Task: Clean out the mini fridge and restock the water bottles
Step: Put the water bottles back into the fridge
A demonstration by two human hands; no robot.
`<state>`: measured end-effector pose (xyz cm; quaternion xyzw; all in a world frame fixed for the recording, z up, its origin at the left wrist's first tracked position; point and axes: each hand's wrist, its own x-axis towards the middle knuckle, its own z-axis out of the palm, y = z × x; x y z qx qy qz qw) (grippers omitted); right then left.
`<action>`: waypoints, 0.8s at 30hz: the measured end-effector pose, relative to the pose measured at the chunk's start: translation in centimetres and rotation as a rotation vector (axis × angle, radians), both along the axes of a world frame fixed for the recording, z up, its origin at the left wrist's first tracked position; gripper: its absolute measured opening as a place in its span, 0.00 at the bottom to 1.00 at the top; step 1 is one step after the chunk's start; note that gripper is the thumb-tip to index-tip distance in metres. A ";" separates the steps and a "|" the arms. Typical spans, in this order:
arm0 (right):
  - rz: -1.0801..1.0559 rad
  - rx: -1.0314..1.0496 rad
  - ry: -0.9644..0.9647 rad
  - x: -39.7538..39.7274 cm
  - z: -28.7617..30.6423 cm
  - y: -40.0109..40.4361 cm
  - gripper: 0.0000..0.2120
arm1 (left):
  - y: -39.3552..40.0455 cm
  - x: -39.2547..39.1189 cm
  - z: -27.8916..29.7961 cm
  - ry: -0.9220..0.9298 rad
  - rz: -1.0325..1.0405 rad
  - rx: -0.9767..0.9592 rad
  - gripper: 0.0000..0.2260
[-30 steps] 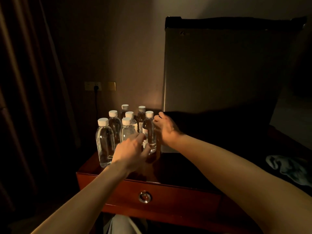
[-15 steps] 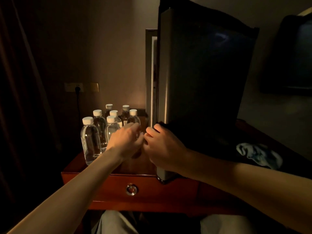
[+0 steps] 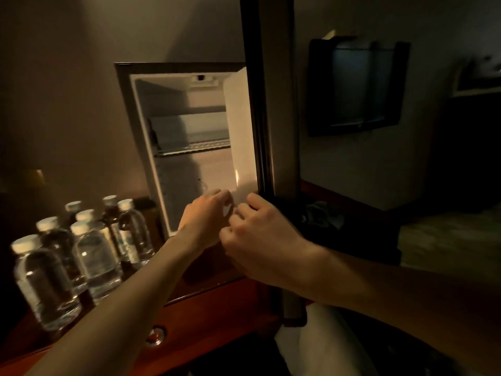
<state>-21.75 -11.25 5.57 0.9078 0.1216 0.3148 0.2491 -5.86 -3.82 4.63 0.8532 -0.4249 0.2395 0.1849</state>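
1. Where a second ago the fridge point(image 3: 189, 147) stood shut and half a second ago its door point(image 3: 276, 109) was only edging off the cabinet, the door now stands swung wide, edge-on just above and beyond the right hand point(image 3: 260, 237).
2. With the door open, the pale inside shows directly beyond both hands: a wire shelf point(image 3: 192, 150) partway up, and nothing plainly visible on it or on the floor of the cabinet, though the light is dim and the picture blurred.
3. The right hand sits at the door's lower edge with fingers curled; whether it grips that edge or merely rests against it cannot be told.
4. The left hand point(image 3: 206, 213), a second ago hovering by the bottles point(image 3: 89, 248), has moved to the cabinet opening, touching or nearly touching the right hand; its fingers look loosely bent and appear to hold nothing.
5. The bottles stand capped and upright in a cluster on the desk point(image 3: 217, 305), left of the left forearm, outside the fridge.
6. Judged from this, opening is done; wiping the inside seems the likely next step, and restocking has not begun.
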 end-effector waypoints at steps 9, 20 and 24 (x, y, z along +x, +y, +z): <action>-0.237 0.131 -0.072 -5.3 -1.0 -6.0 0.11 | -7.0 -2.7 -1.8 -0.087 -0.267 0.011 0.11; -0.541 0.414 -0.160 -8.4 -0.4 -15.1 0.12 | -14.4 -4.6 -3.4 -0.131 -0.337 0.037 0.14; -0.645 0.455 -0.177 -9.1 -1.3 -18.7 0.11 | -17.5 -5.7 -4.6 -0.139 -0.355 0.045 0.13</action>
